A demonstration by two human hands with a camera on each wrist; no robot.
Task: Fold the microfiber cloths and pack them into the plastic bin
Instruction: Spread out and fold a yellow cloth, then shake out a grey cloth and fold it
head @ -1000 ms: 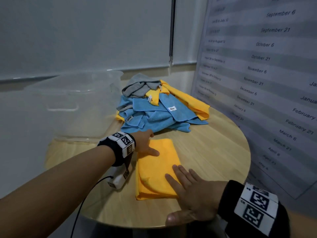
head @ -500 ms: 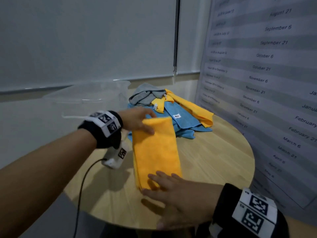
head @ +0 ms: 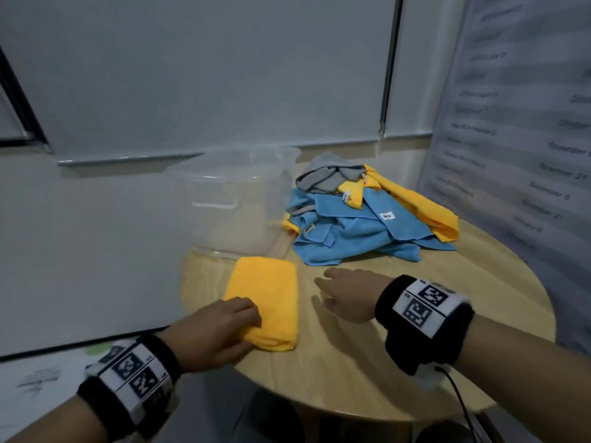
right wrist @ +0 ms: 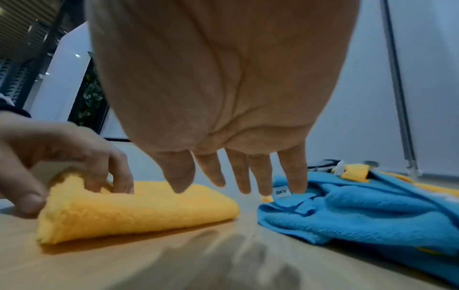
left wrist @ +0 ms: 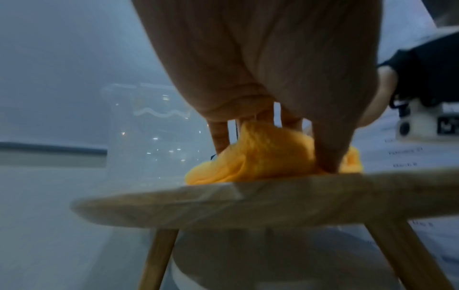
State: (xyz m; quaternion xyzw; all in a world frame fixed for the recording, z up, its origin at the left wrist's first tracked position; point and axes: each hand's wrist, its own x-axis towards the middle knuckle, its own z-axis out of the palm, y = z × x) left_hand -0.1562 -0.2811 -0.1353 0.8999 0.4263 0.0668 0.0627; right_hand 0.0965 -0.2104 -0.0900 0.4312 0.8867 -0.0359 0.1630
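**Folded yellow cloth gripped at its near end**

The left hand pinches the near end of the folded yellow microfiber cloth, fingers curled on top and thumb at the edge, on the round wooden bench. The right hand hovers just right of that cloth, fingers straight and spread, holding nothing. Beyond the left hand stands the clear plastic bin, just past the cloth's far end. Ahead of the right hand lies a loose heap of blue, yellow and grey microfiber cloths, unfolded, beside the bin.
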